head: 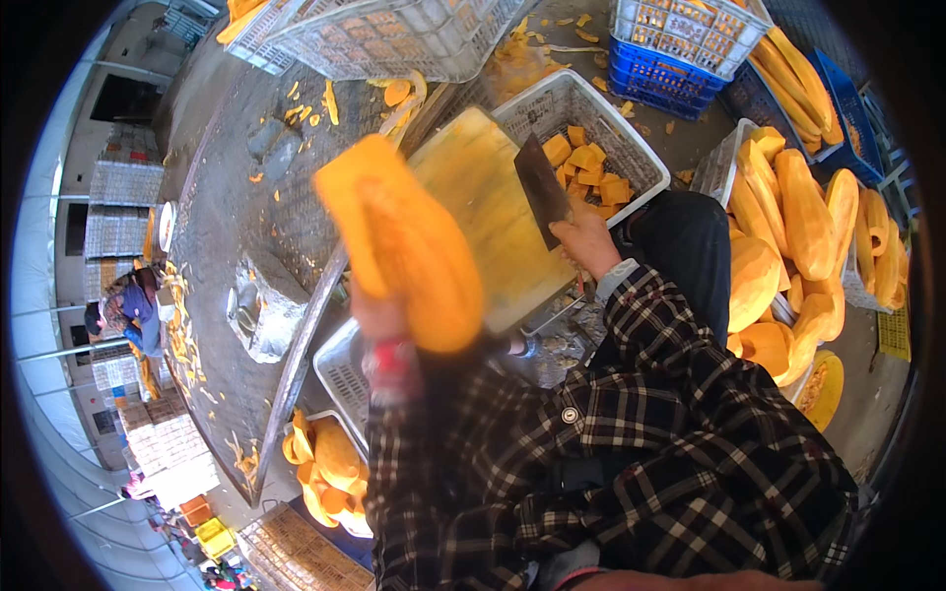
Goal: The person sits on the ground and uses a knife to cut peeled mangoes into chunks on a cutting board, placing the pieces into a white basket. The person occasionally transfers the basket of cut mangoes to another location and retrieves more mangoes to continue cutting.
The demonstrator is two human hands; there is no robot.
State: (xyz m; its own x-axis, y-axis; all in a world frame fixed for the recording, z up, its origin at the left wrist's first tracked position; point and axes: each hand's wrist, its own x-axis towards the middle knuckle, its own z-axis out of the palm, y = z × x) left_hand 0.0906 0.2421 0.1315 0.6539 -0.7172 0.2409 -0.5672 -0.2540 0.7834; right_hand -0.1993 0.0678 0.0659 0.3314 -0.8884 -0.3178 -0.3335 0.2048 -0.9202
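My left hand (378, 314) grips a large peeled, hollowed piece of orange pumpkin (414, 251), raised over the left part of a yellow-stained cutting board (488, 221); hand and piece are blurred. In my right hand (586, 238) is the handle of a cleaver (541, 188), its broad dark blade over the board's right edge. Against that edge stands a pale plastic crate (650, 159) with pumpkin chunks (591, 170) inside.
Peeled pumpkins (805, 214) fill crates at the right, and more pumpkin pieces (332, 458) lie in a crate at the lower left. White crates (399, 37) stand beyond the board, one on a blue crate (658, 77). A person (140, 314) works at the far left; peelings litter the floor.
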